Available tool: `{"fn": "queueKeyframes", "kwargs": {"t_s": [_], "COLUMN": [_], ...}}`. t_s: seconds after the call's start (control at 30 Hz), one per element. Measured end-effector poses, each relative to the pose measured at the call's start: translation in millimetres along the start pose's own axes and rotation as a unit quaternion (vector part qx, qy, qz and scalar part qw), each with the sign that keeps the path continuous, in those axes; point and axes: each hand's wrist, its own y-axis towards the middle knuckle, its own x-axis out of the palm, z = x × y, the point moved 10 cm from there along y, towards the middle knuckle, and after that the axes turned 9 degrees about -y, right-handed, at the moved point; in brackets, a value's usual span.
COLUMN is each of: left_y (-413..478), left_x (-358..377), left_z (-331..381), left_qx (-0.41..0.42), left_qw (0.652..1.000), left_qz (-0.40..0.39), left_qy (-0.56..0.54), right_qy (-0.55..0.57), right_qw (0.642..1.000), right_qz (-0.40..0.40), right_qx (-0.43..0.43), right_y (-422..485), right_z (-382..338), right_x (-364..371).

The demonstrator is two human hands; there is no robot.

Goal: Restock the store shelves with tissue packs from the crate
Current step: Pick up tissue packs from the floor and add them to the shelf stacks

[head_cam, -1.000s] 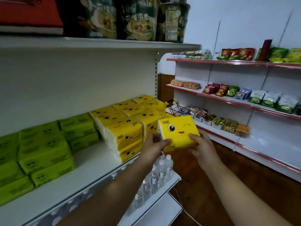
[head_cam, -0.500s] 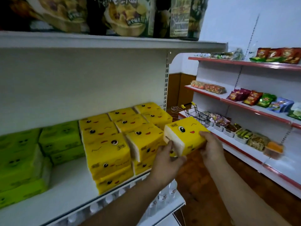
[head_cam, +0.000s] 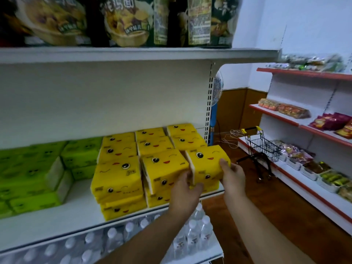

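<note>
Both hands are clamped on one yellow tissue pack (head_cam: 206,162) with a winking face printed on it. The left hand (head_cam: 183,191) grips its lower front corner, and the right hand (head_cam: 233,175) holds its right end with the thumb on the top face. The pack sits at the right front end of the white shelf (head_cam: 57,225), slightly tilted and pressed against the neighbouring stacked yellow tissue packs (head_cam: 118,174). Another yellow pack shows just under it, though I cannot tell whether the two touch.

The yellow packs stand in rows running to the back panel. To their left are green tissue packs (head_cam: 34,168), a few leaning on their sides. Water bottles (head_cam: 198,231) with white caps fill the shelf below. Dark noodle packets (head_cam: 123,21) line the shelf above.

Past the shelf's end stands a fan (head_cam: 217,86) on a blue pole. A small wire shopping cart (head_cam: 261,147) is parked on the lowest of the red-edged shelves (head_cam: 304,185) along the right wall, which carry snack bags and trays.
</note>
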Motion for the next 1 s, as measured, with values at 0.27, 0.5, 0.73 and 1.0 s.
{"fn": "queueKeyframes", "kwargs": {"t_s": [0.27, 0.5, 0.73, 1.0], "left_y": [2.9, 0.3, -8.2, -42.5], "left_x": [-34.2, -25.5, -30.6, -98.9], "left_z": [-6.0, 0.0, 5.2, 20.3], "left_qx": [0.006, 0.013, 0.036, 0.077], "left_qw": [0.992, 0.994, 0.994, 0.990], "left_qz": [0.106, 0.079, 0.092, 0.113], "left_qy": [0.070, 0.076, 0.043, -0.015], "right_qy": [-0.177, -0.191, -0.229, -0.164], "right_qw": [0.974, 0.966, 0.954, 0.921], "right_qz": [-0.078, -0.107, -0.074, -0.039], "right_qx": [-0.118, -0.141, -0.179, -0.352], "right_y": [-4.0, -6.2, -16.8, -124.9], "right_z": [-9.1, -4.6, -23.8, -89.9], "right_x": [29.7, 41.9, 28.5, 61.9]}}
